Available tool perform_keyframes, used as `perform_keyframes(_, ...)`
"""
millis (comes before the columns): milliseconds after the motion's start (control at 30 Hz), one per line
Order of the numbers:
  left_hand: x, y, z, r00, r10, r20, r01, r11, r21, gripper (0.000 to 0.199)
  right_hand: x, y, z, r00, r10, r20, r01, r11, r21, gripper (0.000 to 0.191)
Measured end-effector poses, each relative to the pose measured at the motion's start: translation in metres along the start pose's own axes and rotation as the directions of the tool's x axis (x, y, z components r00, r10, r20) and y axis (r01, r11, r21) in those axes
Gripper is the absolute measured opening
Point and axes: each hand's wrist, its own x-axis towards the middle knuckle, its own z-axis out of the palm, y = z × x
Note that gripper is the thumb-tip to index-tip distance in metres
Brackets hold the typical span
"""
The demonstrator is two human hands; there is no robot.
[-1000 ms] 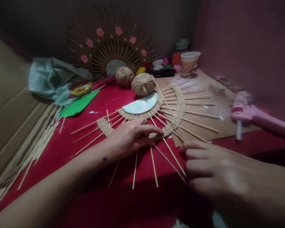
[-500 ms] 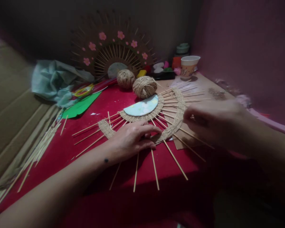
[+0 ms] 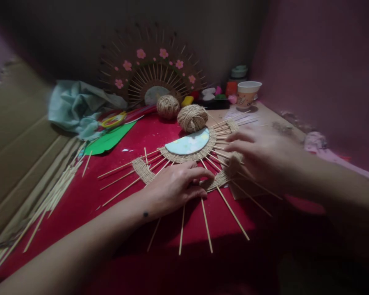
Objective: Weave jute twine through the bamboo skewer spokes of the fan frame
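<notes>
A half-round fan frame of thin sticks and woven twine lies on the red cloth, with a pale blue half-disc (image 3: 187,142) at its centre. My left hand (image 3: 180,182) rests over the front of the outer woven twine band (image 3: 219,180), its thumb and bent fingers closed on it. My right hand (image 3: 252,149), slightly blurred, reaches over the right side of the fan. Its fingers are spread and curved above the sticks, covering part of the band; its thumb is hidden. Behind the half-disc sits a ball of twine (image 3: 192,118), a strand running right from it.
A second twine ball (image 3: 167,107) and a finished flowered fan (image 3: 153,61) stand behind. At back right is a paper cup (image 3: 248,95). Green paper (image 3: 110,139), yellow-handled scissors (image 3: 113,119) and crumpled pale cloth (image 3: 76,106) lie left, near loose sticks (image 3: 53,188).
My right hand has moved left from beside the fan's outer edge to over its right band, its fingers now more spread. My left hand keeps its hold. The whole view has shifted slightly.
</notes>
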Motion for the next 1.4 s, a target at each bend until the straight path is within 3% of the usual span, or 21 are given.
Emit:
perform_keyframes(100, 0.0, -0.002, 0.002, 0.999, 0.019, -0.036, -0.019, 1.0, 0.011, 0.029, -0.008, -0.023, 0.014, 0.998, -0.056, 0.037, 0.053, 0.994, 0.094, 0.034)
perform_keyframes(233, -0.002, -0.002, 0.005, 0.998, -0.033, -0.057, 0.033, 0.999, -0.002, 0.03, -0.028, -0.035, 0.042, 0.989, -0.118, 0.095, 0.122, 0.992, -0.042, 0.074)
perform_keyframes(300, -0.003, 0.0, 0.008, 0.994, -0.076, -0.076, 0.074, 0.997, -0.024, 0.031, -0.037, -0.033, 0.054, 0.989, -0.132, 0.066, 0.137, 0.987, -0.084, 0.087)
perform_keyframes(433, -0.006, 0.005, 0.014, 0.99, -0.045, -0.132, 0.046, 0.999, 0.001, 0.025, -0.045, -0.026, 0.07, 0.986, -0.166, -0.003, 0.165, 0.978, -0.13, 0.095)
perform_keyframes(500, -0.008, 0.006, 0.012, 0.972, 0.027, -0.235, -0.026, 1.0, 0.007, 0.02, -0.044, -0.025, 0.07, 0.98, -0.192, -0.045, 0.184, 0.972, -0.144, 0.093)
perform_keyframes(567, -0.01, 0.003, 0.003, 0.908, 0.087, -0.41, -0.09, 0.996, 0.011, 0.017, -0.039, -0.026, 0.064, 0.98, -0.189, -0.063, 0.18, 0.975, -0.133, 0.091)
perform_keyframes(667, -0.015, -0.015, -0.023, 0.74, 0.024, -0.672, -0.049, 0.999, -0.018, 0.016, -0.026, -0.033, 0.047, 0.986, -0.163, -0.037, 0.159, 0.983, -0.094, 0.089)
perform_keyframes(733, -0.019, -0.037, -0.042, 0.675, -0.105, -0.731, 0.067, 0.995, -0.08, 0.015, -0.014, -0.039, 0.042, 0.98, -0.195, 0.028, 0.196, 0.979, -0.056, 0.088)
perform_keyframes(800, -0.023, -0.061, -0.056, 0.665, -0.278, -0.693, 0.241, 0.958, -0.153, 0.017, -0.005, -0.043, 0.045, 0.971, -0.206, 0.121, 0.208, 0.978, -0.007, 0.087)
perform_keyframes(833, -0.024, -0.071, -0.061, 0.672, -0.338, -0.66, 0.314, 0.936, -0.159, 0.019, -0.002, -0.045, 0.049, 0.962, -0.208, 0.178, 0.207, 0.978, 0.022, 0.089)
perform_keyframes(900, -0.025, -0.085, -0.064, 0.76, -0.436, -0.482, 0.424, 0.895, -0.141, 0.022, 0.001, -0.048, 0.058, 0.947, -0.177, 0.269, 0.166, 0.984, 0.064, 0.095)
perform_keyframes(967, -0.024, -0.091, -0.061, 0.839, -0.449, -0.306, 0.448, 0.891, -0.079, 0.027, 0.002, -0.05, 0.062, 0.937, -0.148, 0.315, 0.124, 0.988, 0.098, 0.098)
perform_keyframes(1033, -0.022, -0.092, -0.055, 0.879, -0.417, -0.231, 0.43, 0.903, 0.004, 0.027, 0.003, -0.049, 0.056, 0.93, -0.151, 0.336, 0.113, 0.985, 0.129, 0.094)
perform_keyframes(1133, -0.017, -0.09, -0.047, 0.899, -0.371, -0.233, 0.405, 0.907, 0.117, 0.017, 0.014, -0.037, 0.039, 0.943, -0.125, 0.307, 0.093, 0.989, 0.117, 0.078)
perform_keyframes(1200, -0.015, -0.091, -0.044, 0.901, -0.364, -0.234, 0.404, 0.902, 0.152, 0.012, 0.028, -0.018, 0.031, 0.976, 0.0, 0.219, -0.005, 1.0, 0.026, 0.068)
perform_keyframes(1267, -0.014, -0.095, -0.042, 0.895, -0.372, -0.245, 0.417, 0.894, 0.165, 0.012, 0.045, 0.009, 0.027, 0.979, 0.147, 0.139, -0.137, 0.987, -0.085, 0.058)
perform_keyframes(1400, -0.014, -0.102, -0.038, 0.902, -0.322, -0.288, 0.381, 0.907, 0.179, 0.015, 0.076, 0.056, 0.03, 0.902, 0.424, 0.084, -0.399, 0.891, -0.218, 0.05)
